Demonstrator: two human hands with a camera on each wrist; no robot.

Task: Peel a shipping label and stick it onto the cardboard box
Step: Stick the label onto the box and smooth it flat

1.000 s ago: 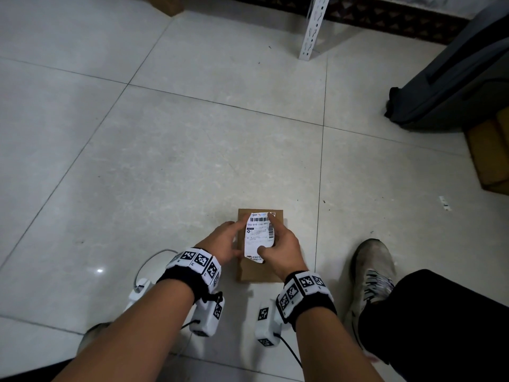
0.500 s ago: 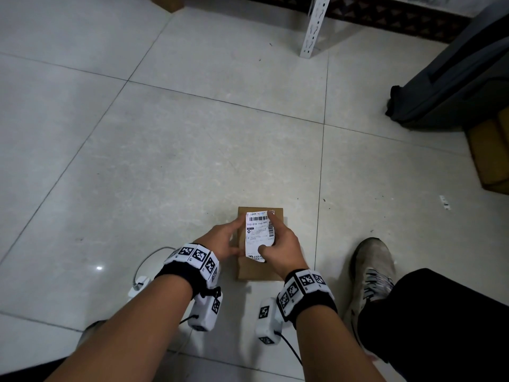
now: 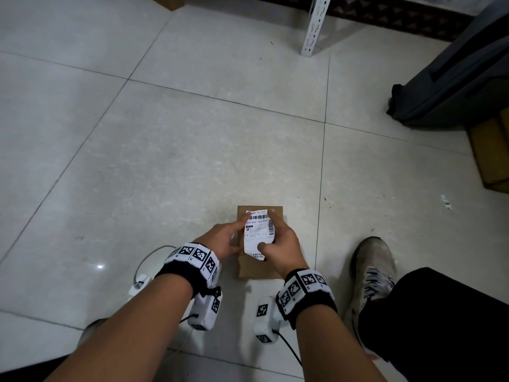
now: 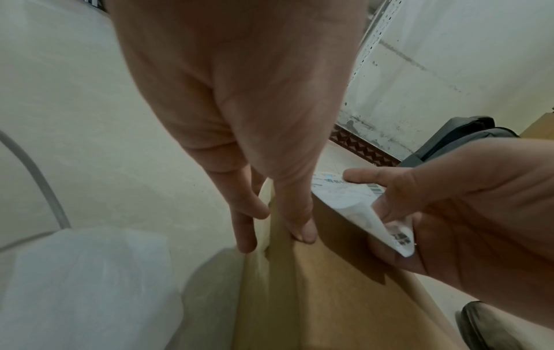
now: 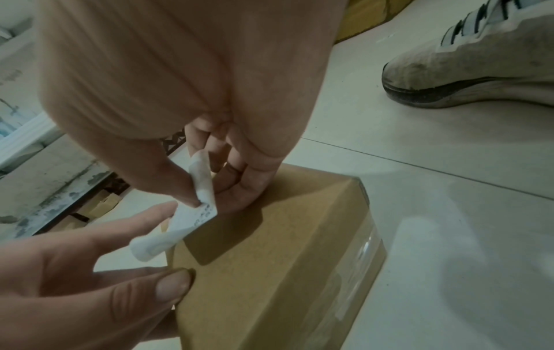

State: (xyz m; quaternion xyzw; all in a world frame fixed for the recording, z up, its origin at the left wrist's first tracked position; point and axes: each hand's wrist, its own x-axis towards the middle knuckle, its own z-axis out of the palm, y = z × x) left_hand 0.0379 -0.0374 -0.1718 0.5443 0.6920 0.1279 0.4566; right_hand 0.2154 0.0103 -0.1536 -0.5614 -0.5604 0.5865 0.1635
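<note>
Low in the head frame: cardboard box [image 3: 260,267] flat on the tiled floor [image 3: 165,161], shipping label [image 3: 258,232] held above its top face.
Head view only: the label's printed face with barcode, both wrists, and a shoe [image 3: 373,268] at lower right.
Left wrist view only: the label bows up off the cardboard, its near corner lifted and curled.
Right wrist view only: the label's shadow on the box top — paper not yet flat there.
Right hand [image 3: 281,244]: thumb and fingers pinch the label's near end.
Left hand [image 3: 220,239]: forefinger reaches to the label's far left corner; thumb and other fingers [image 4: 297,220] grip the box's left edge.
Edges: label sits toward the box's far end, inside its rim.
Room: bare tile left of and beyond the box; grey bag [image 3: 451,78] well apart, upper right.
</note>
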